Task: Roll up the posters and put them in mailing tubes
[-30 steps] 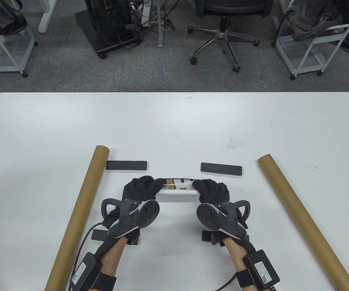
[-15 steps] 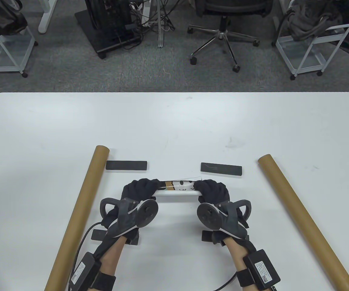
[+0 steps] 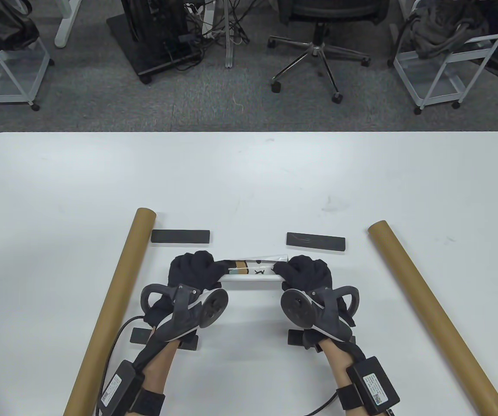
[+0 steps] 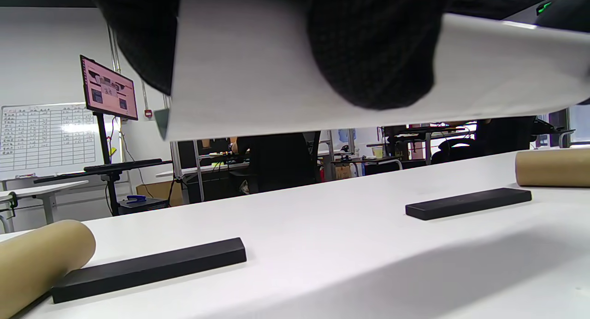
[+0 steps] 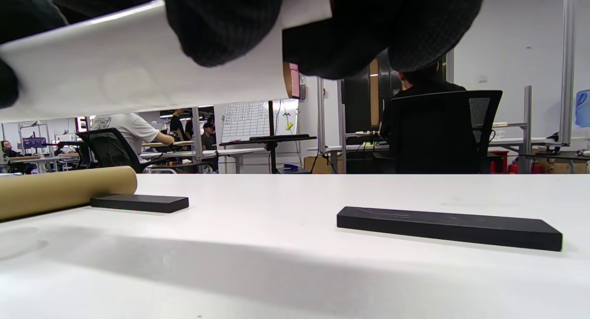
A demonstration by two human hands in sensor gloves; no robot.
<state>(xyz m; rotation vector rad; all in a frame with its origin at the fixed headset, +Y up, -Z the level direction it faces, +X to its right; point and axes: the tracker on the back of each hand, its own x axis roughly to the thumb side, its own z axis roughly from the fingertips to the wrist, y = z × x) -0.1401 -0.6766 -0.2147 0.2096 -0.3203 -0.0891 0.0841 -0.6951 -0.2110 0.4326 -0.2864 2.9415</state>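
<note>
Both hands (image 3: 192,271) (image 3: 305,271) rolled fwd, gripping poster roll (image 3: 251,273); ends hidden, prob. lifted off table (image 3: 249,182).

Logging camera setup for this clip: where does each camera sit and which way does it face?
Table view: above, looking down at left hand and right hand gripping the rolled poster.
Left wrist view: low, under the poster; gloved fingers above.
Right wrist view: the same, fingers above.
Both wrist views share the far-left black bar.
</note>
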